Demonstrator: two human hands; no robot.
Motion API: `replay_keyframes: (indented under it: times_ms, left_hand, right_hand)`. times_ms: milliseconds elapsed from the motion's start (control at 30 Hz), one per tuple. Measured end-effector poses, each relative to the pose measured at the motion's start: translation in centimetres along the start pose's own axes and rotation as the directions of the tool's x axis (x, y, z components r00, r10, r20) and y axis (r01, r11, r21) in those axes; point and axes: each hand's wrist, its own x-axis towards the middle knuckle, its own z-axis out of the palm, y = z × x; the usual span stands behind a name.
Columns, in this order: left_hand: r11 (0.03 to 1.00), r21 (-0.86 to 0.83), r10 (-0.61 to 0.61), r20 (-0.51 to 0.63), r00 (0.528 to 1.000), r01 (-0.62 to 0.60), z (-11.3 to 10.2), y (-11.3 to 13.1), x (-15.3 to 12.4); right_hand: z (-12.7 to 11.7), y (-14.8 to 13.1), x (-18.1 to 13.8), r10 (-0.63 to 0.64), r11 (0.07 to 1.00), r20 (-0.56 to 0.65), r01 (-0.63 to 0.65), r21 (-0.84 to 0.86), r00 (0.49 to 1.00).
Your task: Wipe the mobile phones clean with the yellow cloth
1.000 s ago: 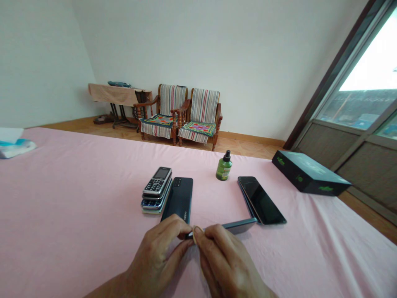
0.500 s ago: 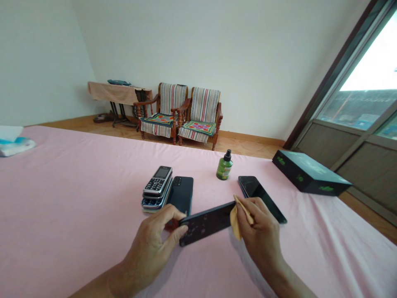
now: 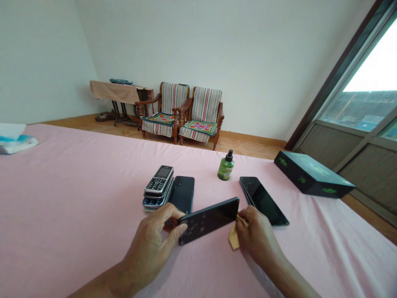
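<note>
My left hand [image 3: 155,236] grips the left end of a dark smartphone [image 3: 209,221] between thumb and fingers, holding it tilted on its long edge above the pink sheet. Pale spots show on the phone's face near my thumb. Closed around a yellow cloth [image 3: 234,237], my right hand [image 3: 256,231] is at the phone's right end; the cloth hangs below the fingers. Behind the left hand lies a dark blue smartphone [image 3: 182,192], back side up, beside a stack of phones topped by a silver keypad phone [image 3: 159,180]. Past my right hand lies another black smartphone [image 3: 263,200].
A green spray bottle [image 3: 226,166] stands behind the phones on the pink sheet [image 3: 77,198]. A black box [image 3: 310,174] lies at the right, a tissue pack [image 3: 18,145] at the far left. Two wooden chairs [image 3: 201,114] stand by the wall.
My right hand and the cloth have moved down slightly, baring the phone's right end. The left hand keeps its hold. The view has shifted a little.
</note>
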Motion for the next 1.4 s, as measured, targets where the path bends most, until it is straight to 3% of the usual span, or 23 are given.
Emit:
replay_keyframes:
  times_ms: [100,267,367,433,567,633,767,833,1133,1400]
  left_hand:
    - [1.0,0.003,-0.005,0.003,1.0,0.005,-0.1,0.0,0.0]
    - [1.0,-0.007,-0.021,0.023,1.0,0.021,-0.2,0.1,0.1]
    - [1.0,-0.007,-0.023,0.023,0.999,0.023,-0.2,0.1,0.1]
    - [1.0,-0.003,-0.021,0.017,1.0,0.021,-0.2,0.1,0.0]
    - [1.0,0.003,-0.012,0.002,1.0,0.012,-0.2,0.0,-0.1]
    - [1.0,0.003,-0.007,0.002,1.0,0.007,-0.1,0.0,0.0]
    - [0.999,0.026,0.022,-0.003,1.0,-0.022,0.0,0.1,0.1]
    - [0.998,0.031,0.051,-0.005,0.999,-0.051,0.0,0.1,0.1]
    - [0.997,0.005,0.083,-0.016,0.996,-0.083,0.1,0.1,0.0]
    - [0.998,-0.038,0.053,-0.022,0.998,-0.054,0.0,0.6,0.1]
  right_hand:
    - [-0.1,0.0,0.1,0.011,1.0,0.025,-0.011,0.004,1.0]
    - [-0.6,-0.1,0.8,0.109,0.935,-0.053,-0.084,0.346,0.993]
    - [-0.6,0.0,0.9,0.155,0.889,-0.05,-0.117,0.442,0.987]
    - [-0.4,0.1,0.8,0.142,0.916,-0.027,-0.121,0.383,0.99]
    - [-0.5,0.1,0.5,0.061,0.995,0.042,-0.064,0.073,0.997]
    - [-1.1,-0.1,0.6,0.015,1.0,0.016,-0.015,-0.011,1.0]
    - [-2.3,-0.8,1.0,-0.026,0.995,-0.259,0.05,0.087,0.966]
    - [-2.5,-1.1,1.1,-0.048,0.984,-0.329,0.101,0.148,0.943]
    - [-1.7,-1.9,0.1,-0.24,0.957,-0.303,0.278,0.087,0.922]
    - [0.1,-6.0,-1.6,-0.42,0.88,-0.212,0.453,0.142,0.883]
